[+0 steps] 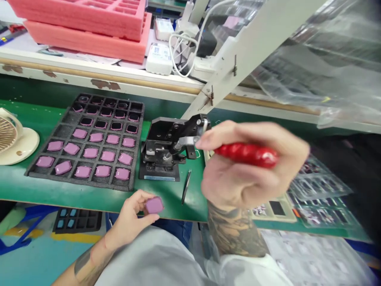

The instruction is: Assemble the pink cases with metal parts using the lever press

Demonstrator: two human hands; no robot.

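Observation:
My left hand [135, 216] pinches a purple smartwatch case [154, 205] between thumb and fingers, just past the bench's front edge. My right hand [250, 167] is wrapped round a red handle [250, 155], raised to the right of a black clamp fixture [163, 149]. The handle seems to belong to the fixture's toggle clamp, though my fingers hide where they join. Tweezers [186, 187] lie on the green bench between the fixture and my right hand. Left of the fixture, a grey foam tray [67, 131] holds several purple watch cases, the far rows showing dark screens.
A cream fan [26, 145] stands at the far left. Pink foam trays [89, 43] and white boxes [160, 58] sit on the shelf behind. A slanted white post [238, 67] rises behind the fixture. Parts trays [324, 202] lie at right; a small dark tray [89, 220] is below the bench.

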